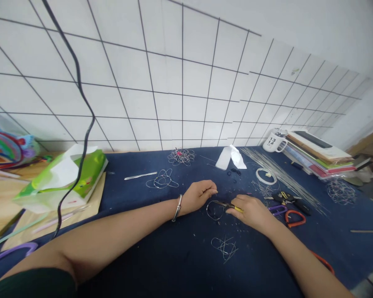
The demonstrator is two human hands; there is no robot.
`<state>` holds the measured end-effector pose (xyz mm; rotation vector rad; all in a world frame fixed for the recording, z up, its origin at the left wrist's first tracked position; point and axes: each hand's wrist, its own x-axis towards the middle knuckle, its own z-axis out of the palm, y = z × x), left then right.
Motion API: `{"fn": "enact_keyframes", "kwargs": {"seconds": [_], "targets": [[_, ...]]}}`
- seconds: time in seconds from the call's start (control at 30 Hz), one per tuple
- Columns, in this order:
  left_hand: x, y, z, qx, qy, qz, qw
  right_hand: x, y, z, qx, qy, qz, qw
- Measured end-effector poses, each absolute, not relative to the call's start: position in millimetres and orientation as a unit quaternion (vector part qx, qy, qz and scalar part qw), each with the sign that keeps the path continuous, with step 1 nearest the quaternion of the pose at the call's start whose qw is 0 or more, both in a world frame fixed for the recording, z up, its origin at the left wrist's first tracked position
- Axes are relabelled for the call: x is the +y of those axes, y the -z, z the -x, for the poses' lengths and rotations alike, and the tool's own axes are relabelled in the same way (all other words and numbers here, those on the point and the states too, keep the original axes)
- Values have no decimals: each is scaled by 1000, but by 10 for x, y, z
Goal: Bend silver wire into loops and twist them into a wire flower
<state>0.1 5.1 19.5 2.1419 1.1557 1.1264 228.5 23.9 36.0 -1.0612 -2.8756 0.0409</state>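
Observation:
My left hand (200,195), with a silver bracelet at the wrist, has thumb and fingers pinched together over the dark blue cloth. What is between its fingertips is too small to make out. Just below them is a bent wire loop (207,212). My right hand (249,212) is closed around yellow-handled pliers (238,208), whose dark jaws point left and meet the loop's upper right side. Nearer to me lies a loose tangle of bent wires (225,248). Farther back are a looped wire shape (162,179) and a wire flower with a red centre (180,156).
Straight wires (286,178), a white ring spool (257,175), black-handled cutters (284,198) and orange-handled scissors (295,218) lie right. A mug (271,143) and stacked books (321,155) stand behind. A tissue pack (90,174) and hanging black cable (86,140) are left.

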Motion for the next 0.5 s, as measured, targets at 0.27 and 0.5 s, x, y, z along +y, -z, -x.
{"fn": "enact_keyframes", "kwargs": {"seconds": [0.27, 0.5], "targets": [[111, -168, 6, 412, -399, -766, 291, 245, -377, -2307, -937, -41, 345, 30], [219, -157, 84, 479, -406, -657, 417, 313, -482, -2366, -932, 32, 344, 106]]}}
